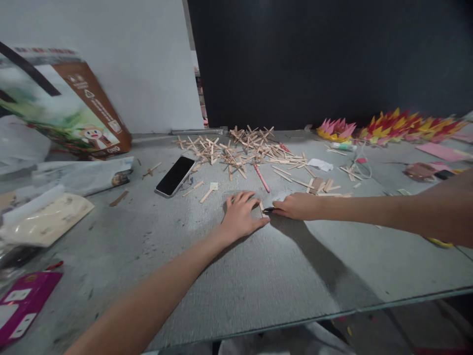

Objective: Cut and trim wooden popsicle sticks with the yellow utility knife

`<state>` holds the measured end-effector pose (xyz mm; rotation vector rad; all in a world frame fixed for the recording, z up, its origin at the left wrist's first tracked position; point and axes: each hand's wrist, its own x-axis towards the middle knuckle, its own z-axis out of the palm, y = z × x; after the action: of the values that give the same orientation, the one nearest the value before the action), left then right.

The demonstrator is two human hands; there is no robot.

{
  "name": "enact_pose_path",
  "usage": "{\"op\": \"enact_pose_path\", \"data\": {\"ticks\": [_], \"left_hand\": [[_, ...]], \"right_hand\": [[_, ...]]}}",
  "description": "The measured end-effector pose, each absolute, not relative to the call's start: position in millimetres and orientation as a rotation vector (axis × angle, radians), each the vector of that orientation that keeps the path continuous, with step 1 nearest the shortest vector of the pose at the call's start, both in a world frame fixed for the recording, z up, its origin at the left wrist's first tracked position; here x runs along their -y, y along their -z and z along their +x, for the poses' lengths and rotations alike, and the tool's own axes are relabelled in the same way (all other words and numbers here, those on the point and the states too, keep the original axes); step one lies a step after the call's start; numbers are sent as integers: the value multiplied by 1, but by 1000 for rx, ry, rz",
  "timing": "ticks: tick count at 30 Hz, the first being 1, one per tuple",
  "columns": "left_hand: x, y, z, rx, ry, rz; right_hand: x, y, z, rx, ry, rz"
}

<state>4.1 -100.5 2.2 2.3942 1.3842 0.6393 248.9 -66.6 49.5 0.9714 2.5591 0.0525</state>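
Observation:
My left hand (pixel 242 214) lies flat on the grey table (pixel 258 276), fingers stretched out, pressing down a small wooden stick (pixel 263 209) at its thumb side. My right hand (pixel 295 206) is closed around a black pen (pixel 269 209) whose tip touches that stick. A heap of wooden sticks (pixel 240 148) lies just beyond both hands, with a red pencil (pixel 261 178) at its near edge.
A black phone (pixel 175 176) lies left of the heap. A cardboard box (pixel 62 106), paper bags and a purple pack (pixel 22 303) sit at the left. Pink, red and yellow paper spikes (pixel 391 125) line the back right. The table's front edge runs close below.

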Motion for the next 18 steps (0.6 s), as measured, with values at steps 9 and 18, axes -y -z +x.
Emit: {"op": "enact_pose_path", "data": {"ticks": [9,18], "left_hand": [[99,5,3,-1374,-684,2408],[100,0,4,-1399,-650,2401]], "right_hand": [[67,-54,251,-2641,49,1012],[66,-53,245,-2556,41,1089]]}}
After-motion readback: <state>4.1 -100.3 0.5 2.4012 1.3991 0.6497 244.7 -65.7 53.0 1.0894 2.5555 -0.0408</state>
